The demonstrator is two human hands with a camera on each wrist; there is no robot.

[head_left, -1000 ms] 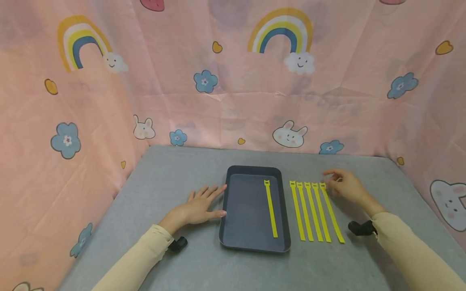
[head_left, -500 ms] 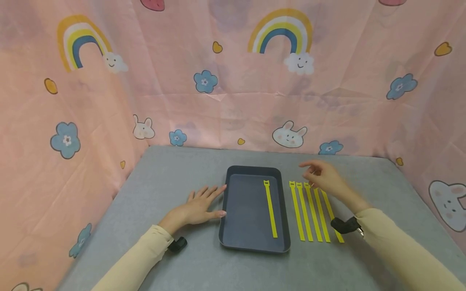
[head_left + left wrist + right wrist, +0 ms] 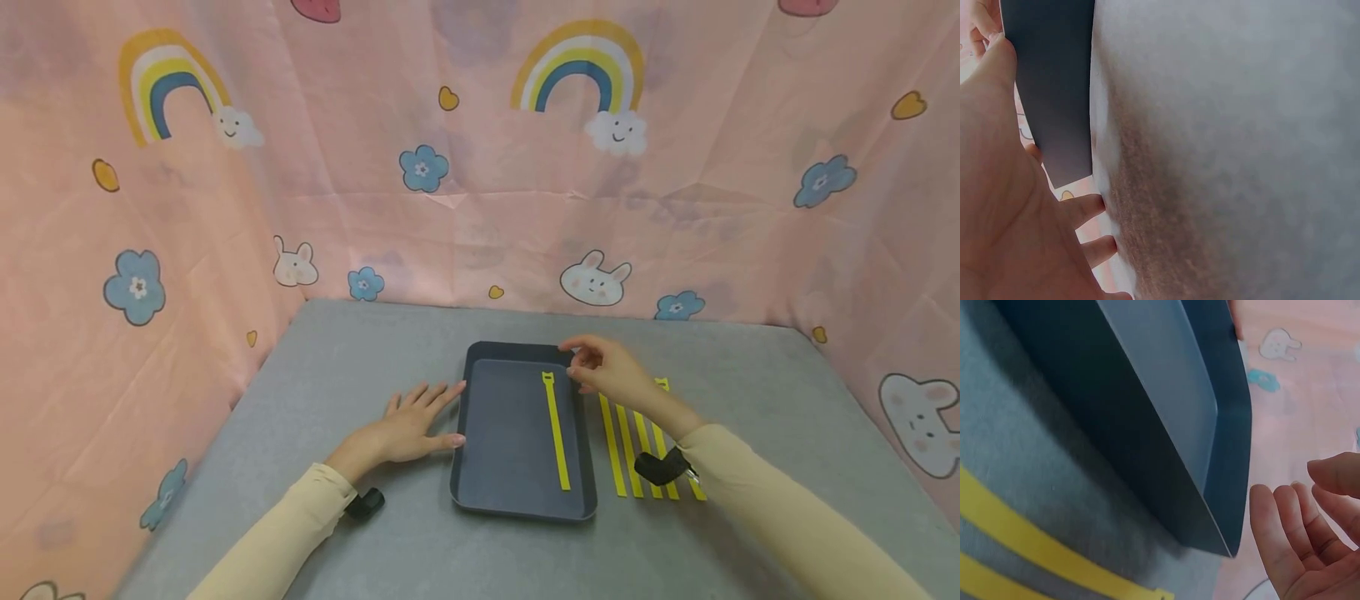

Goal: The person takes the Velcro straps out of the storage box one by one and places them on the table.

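Note:
A dark grey rectangular tray (image 3: pixel 502 442) stands on the table. One yellow cable strap (image 3: pixel 556 433) with a slotted head lies lengthwise in its right half. My left hand (image 3: pixel 405 433) rests beside the tray's left side, fingers spread, index finger and thumb at the rim; the left wrist view shows the thumb against the tray wall (image 3: pixel 1054 94). Over the tray's far right corner hovers my right hand (image 3: pixel 611 371), fingers loosely bent, with nothing between them in the right wrist view. Several more yellow straps (image 3: pixel 612 450) lie side by side right of the tray, partly hidden under my right hand and wrist.
The grey table (image 3: pixel 375 350) is enclosed by a pink printed cloth (image 3: pixel 480 217) at the back and sides. A black wrist camera (image 3: pixel 660 468) on my right arm hangs above the straps; another wrist camera (image 3: pixel 365 505) sits under my left cuff.
My right hand has moved left from beside the rightmost strap, across the row of straps, to the tray's far right corner. The left hand, tray and straps have stayed put.

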